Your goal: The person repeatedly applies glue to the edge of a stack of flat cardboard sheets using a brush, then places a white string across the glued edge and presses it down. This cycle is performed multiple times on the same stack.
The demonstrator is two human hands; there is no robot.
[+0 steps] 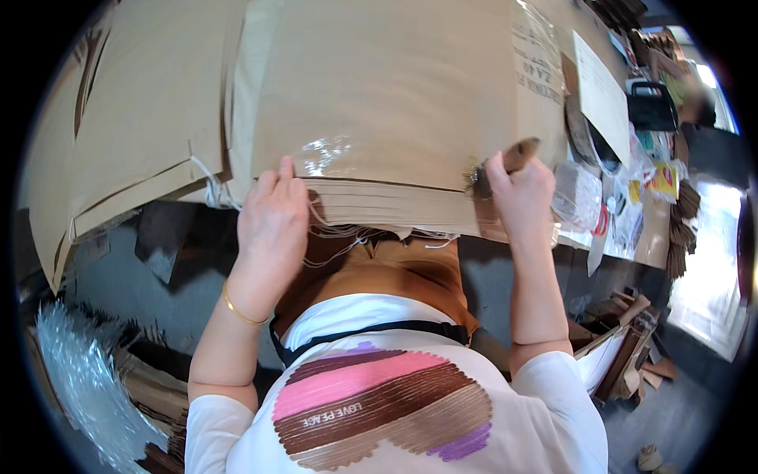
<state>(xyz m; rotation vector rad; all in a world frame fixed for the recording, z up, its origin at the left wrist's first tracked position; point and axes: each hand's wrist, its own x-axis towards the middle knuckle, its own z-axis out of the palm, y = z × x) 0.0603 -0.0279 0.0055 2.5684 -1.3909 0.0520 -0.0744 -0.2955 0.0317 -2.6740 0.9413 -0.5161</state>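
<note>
A stack of brown kraft paper (387, 87) lies on the table in front of me, its near edges fanned out in narrow steps (387, 204). White cords (347, 235) hang from under these edges. At the left end of the fanned edges rests my left hand (274, 213), its fingers stretched out on the paper and holding nothing. My right hand (521, 186) is closed round the wooden handle of a brush (521, 155). The brush's bristles (477, 180) are at the right end of the fanned edges, partly hidden by my fingers.
More brown paper (150, 95) is stacked on the left, with a white cord (209, 183) beside it. A round container (591, 142), a white sheet (602, 99), red-handled scissors (603, 221) and plastic bags stand or lie at the right. Clear plastic wrap (87, 371) is at lower left.
</note>
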